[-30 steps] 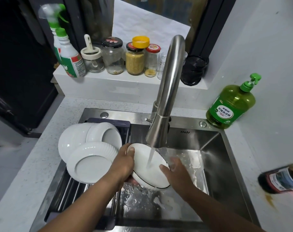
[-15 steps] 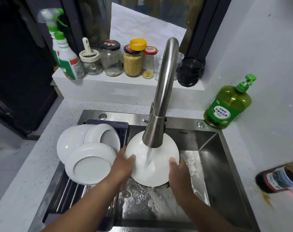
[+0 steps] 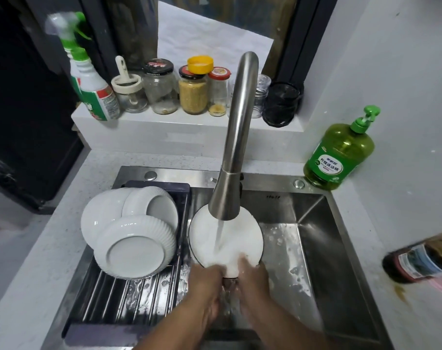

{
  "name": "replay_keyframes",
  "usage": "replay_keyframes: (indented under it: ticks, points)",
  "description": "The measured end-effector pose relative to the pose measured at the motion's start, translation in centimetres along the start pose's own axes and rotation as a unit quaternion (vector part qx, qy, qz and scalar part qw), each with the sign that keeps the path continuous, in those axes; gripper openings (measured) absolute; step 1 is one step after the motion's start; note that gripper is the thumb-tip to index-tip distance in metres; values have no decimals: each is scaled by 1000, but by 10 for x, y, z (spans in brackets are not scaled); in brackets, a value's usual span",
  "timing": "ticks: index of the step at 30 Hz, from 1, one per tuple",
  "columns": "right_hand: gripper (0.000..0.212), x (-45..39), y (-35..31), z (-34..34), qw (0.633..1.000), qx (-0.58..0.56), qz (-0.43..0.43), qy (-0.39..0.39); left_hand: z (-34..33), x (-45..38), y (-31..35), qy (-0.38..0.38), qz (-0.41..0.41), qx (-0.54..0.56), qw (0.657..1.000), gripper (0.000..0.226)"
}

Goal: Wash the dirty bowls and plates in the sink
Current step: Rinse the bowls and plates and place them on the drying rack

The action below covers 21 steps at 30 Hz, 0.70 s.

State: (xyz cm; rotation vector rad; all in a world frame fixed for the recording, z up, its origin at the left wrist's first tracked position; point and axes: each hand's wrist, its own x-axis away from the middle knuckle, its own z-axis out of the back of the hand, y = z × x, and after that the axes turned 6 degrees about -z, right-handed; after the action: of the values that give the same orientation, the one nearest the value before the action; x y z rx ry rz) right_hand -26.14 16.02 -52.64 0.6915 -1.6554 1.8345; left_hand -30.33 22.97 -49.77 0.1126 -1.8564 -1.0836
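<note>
Here the white plate (image 3: 209,238) with a thin dark rim stands tilted on edge over the basin of the steel sink (image 3: 323,238), its face turned up toward the faucet (image 3: 236,152), whose stream lands on the middle of that face. Both hands meet at the plate's near, lower edge: the left hand (image 3: 206,286) grips it from the left and the right hand (image 3: 252,280) from the right, fingers curled round the rim and almost touching each other. So the plate reaches away from the grip, up and back toward the spout, with its far edge tucked behind the faucet head. Just beside it on the left, three white bowls (image 3: 134,238) lie overturned on the drying rack (image 3: 129,306). Judging from this, the plate is being rinsed, and setting it on the rack would call for a swing leftward; the left hand is nearer that side, and the plate's far rim must clear the faucet first.
</note>
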Motion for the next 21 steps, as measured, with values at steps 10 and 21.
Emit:
replay_keyframes:
  ticks: [10, 21]
  points:
    - [22, -16, -51, 16, 962, 248, -34, -104, 53, -22, 46, -101, -206, -403, 886, 83]
    - [68, -24, -119, -7, 921, 356, -109, -112, 48, -31, 26, -195, -206, -335, 899, 24]
